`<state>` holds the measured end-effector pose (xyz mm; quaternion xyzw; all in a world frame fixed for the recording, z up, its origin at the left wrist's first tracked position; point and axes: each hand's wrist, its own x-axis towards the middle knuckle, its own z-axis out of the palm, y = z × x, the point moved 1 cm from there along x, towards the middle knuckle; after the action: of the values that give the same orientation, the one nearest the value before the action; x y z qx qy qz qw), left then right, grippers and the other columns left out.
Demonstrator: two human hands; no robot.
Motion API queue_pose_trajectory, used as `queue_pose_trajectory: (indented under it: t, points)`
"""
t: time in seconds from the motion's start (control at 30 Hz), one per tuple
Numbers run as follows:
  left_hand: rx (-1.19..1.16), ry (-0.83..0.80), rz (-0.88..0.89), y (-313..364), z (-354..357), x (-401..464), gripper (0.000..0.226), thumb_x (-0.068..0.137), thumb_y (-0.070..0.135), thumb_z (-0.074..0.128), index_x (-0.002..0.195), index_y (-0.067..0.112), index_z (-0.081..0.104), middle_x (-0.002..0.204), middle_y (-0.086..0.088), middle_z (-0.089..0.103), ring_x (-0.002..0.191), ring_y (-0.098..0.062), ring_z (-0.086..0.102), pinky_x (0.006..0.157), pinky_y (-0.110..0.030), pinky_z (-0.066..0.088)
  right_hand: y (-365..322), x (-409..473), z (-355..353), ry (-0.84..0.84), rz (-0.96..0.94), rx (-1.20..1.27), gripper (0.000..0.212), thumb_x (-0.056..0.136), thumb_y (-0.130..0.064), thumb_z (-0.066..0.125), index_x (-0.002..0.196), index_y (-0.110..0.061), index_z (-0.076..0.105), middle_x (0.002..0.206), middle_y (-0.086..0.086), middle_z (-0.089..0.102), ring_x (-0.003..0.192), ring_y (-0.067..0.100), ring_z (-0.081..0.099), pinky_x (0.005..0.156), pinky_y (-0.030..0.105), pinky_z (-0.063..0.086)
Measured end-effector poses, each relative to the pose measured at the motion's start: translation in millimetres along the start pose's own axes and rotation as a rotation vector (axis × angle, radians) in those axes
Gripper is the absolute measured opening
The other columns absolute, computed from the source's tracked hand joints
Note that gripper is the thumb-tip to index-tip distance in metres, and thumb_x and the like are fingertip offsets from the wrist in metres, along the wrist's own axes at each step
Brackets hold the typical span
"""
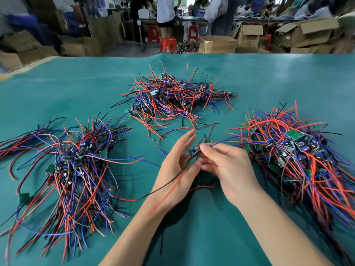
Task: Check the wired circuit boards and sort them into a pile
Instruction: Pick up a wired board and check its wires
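Now both hands meet mid-frame, right hand (228, 166) pinching a small board (195, 153) with wires, left hand (177, 166) open beside it, fingers straight, three wire piles around.

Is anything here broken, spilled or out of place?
Nothing looks damaged. One small pale speck lies alone on the green mat, between the far pile and the hands; what it is cannot be told.

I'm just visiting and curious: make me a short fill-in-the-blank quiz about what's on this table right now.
1. The table cover is ____ in colour.
2. ____ separate heaps of wired boards lie on it.
3. The right hand pinches a small board in front of the open left hand, above the ____.
4. A black and a ____ wire trail from it across the left wrist.

Missing words: green; three; table; red
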<state>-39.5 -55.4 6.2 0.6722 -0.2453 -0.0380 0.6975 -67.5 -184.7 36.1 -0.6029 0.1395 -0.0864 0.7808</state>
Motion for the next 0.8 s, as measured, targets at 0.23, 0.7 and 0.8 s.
queue_pose_trajectory:
  t: [0.23,0.7,0.8]
  points:
    - [-0.393,0.011,-0.331,8,-6,0,0.031,0.101,0.025,0.050,0.099,-0.002,0.064,0.087,-0.020,0.069,0.067,-0.025,0.069,0.054,-0.026,0.055,-2,7,-8,-0.056,0.033,0.052,0.011,0.095,-0.005,0.065,0.100,-0.005,0.075,0.084,0.006,0.076,0.061,0.011,0.060,0.047,0.018,0.041]
    - [-0.119,-0.079,-0.339,10,-8,-2,0.028,0.094,0.025,0.064,0.071,0.009,0.064,0.054,0.001,0.053,0.034,-0.006,0.035,0.035,-0.012,0.020,-5,23,-29,0.093,-0.093,-0.318,0.015,0.092,0.002,0.066,0.093,-0.012,0.071,0.081,0.001,0.079,0.055,0.004,0.061,0.051,0.016,0.044]
    - [-0.082,-0.093,-0.336,11,-8,-3,0.036,0.094,0.025,0.064,0.078,-0.007,0.058,0.052,0.002,0.049,0.033,-0.006,0.031,0.035,-0.013,0.019,-3,31,-36,0.200,-0.165,-0.345,0.018,0.090,0.001,0.067,0.086,-0.016,0.071,0.075,-0.002,0.078,0.053,0.002,0.063,0.051,0.016,0.046]
